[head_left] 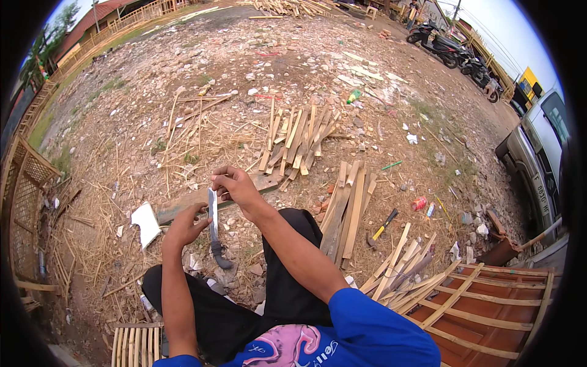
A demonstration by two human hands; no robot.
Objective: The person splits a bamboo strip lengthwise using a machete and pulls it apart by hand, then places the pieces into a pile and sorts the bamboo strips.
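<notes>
A machete (213,221) with a long pale blade and a dark curved handle stands roughly upright in front of my legs, handle end lowest. My left hand (188,224) is beside the middle of the blade, fingers bent and thumb apart from them, the thumb tip at or very near the metal. At the blade's upper end, my right hand (237,191) has its thumb and index finger drawn together. Whether anything thin is between those fingers cannot be made out. Behind the blade, a weathered wooden plank (174,212) lies on the ground.
Split wooden slats (299,140) lie piled ahead, with longer strips (350,214) by my right knee. A hammer (382,227) rests farther right. A slatted wooden frame (483,309) covers a brown panel at lower right. A parked vehicle (538,153) and motorbikes (437,46) stand beyond.
</notes>
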